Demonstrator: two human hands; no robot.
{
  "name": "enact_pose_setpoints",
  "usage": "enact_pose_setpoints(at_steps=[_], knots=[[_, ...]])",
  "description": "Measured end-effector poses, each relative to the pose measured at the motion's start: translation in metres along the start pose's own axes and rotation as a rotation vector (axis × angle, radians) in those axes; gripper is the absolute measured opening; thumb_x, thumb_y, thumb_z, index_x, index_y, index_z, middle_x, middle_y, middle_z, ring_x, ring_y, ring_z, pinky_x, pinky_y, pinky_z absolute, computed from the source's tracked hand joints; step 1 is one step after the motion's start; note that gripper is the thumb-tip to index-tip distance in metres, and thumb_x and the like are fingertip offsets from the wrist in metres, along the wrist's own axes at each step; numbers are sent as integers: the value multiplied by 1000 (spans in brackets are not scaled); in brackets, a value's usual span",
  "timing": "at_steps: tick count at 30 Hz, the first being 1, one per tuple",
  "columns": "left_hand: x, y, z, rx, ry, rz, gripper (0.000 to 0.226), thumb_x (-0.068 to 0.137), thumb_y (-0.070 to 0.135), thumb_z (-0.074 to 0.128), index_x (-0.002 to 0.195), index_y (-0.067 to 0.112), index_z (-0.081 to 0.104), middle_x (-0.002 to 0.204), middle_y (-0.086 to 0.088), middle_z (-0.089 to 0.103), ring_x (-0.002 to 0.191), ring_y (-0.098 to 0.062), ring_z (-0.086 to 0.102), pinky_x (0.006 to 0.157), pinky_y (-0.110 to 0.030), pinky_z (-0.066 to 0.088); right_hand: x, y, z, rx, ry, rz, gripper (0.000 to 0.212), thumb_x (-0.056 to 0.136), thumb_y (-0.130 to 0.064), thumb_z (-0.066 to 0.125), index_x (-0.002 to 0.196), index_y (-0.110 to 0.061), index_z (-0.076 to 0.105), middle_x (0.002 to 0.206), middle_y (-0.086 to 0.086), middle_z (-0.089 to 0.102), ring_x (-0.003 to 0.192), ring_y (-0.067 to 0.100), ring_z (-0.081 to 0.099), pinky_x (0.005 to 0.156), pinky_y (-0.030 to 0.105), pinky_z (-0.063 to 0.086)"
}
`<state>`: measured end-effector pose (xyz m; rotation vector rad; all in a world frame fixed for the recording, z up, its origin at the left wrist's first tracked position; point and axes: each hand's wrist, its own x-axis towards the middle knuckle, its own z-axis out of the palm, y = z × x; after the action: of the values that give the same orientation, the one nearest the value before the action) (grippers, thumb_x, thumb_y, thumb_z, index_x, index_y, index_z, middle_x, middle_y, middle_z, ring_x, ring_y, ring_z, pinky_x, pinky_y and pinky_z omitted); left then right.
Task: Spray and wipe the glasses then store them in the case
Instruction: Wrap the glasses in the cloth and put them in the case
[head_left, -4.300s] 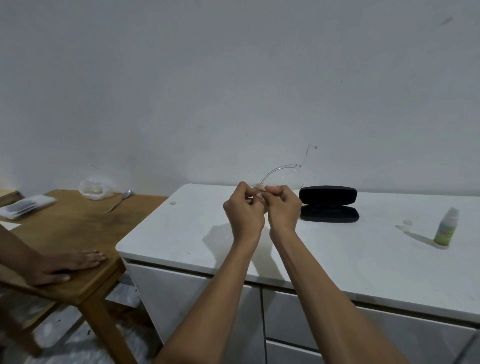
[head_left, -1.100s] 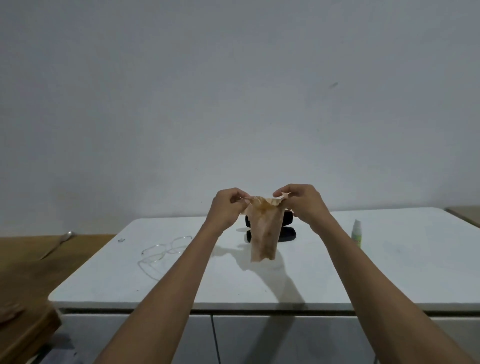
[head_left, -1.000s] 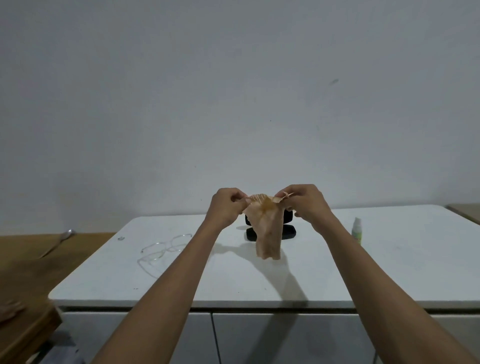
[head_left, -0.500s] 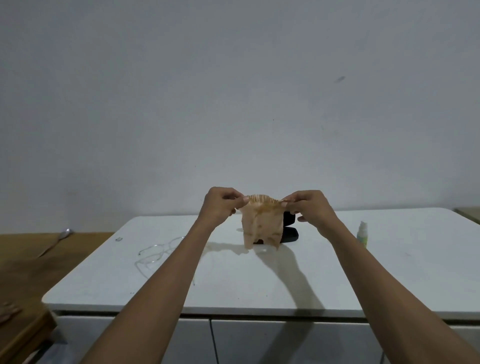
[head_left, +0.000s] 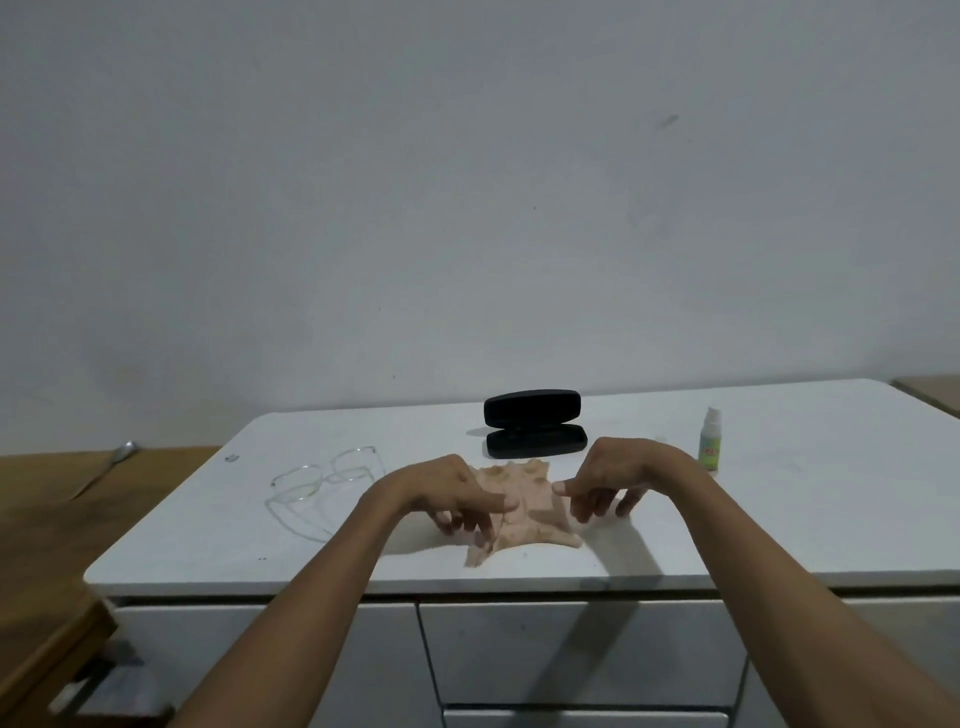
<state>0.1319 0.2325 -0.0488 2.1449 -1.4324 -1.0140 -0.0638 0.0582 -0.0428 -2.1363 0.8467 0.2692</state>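
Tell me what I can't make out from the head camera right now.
- Spray bottle: label too small to read.
- Case: open, inside too dark to see.
- Cloth: near-left edge hidden under left hand.
- Right hand: whether fingertips touch the cloth, unclear.
- Glasses: temples faint against the white top.

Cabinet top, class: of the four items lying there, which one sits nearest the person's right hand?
The crumpled tan cloth, directly beside the right hand; the glasses, case and spray bottle lie farther off.
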Motion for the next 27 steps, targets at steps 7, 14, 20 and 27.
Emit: enact_pose_setpoints(at_steps=[7,14,20,27], knots=[[42,-20,6,24,559,27,17,87,34,76,85,18,79,84,3,74,75,-14,65,63,-21,45,46,-1,20,34,463,-64,13,90,-13,66,86,-16,79,86,4,75,78,19,66,66,28,54],[77,-32,17,184,749,-74,18,94,29,64,97,14,71,98,-5,69,95,-24,67,82,-32,54,75,-11,38,-81,660,19,16,87,-24,68,100,-23,77,102,1,66,91,25,64,73,29,49],[84,-33,7,237,707,-62,13,84,11,65,74,15,72,82,-1,71,77,-22,68,70,-35,58,77,-11,33,31,652,16,17,73,-11,66,86,-16,75,95,2,71,84,25,66,59,27,44],[90,-32,13,140,819,-9,18,81,4,53,78,17,66,80,3,69,76,-23,64,62,-32,50,79,-4,30,128,734,1,21,74,-5,66,91,-15,70,94,3,68,86,26,65,64,28,45]])
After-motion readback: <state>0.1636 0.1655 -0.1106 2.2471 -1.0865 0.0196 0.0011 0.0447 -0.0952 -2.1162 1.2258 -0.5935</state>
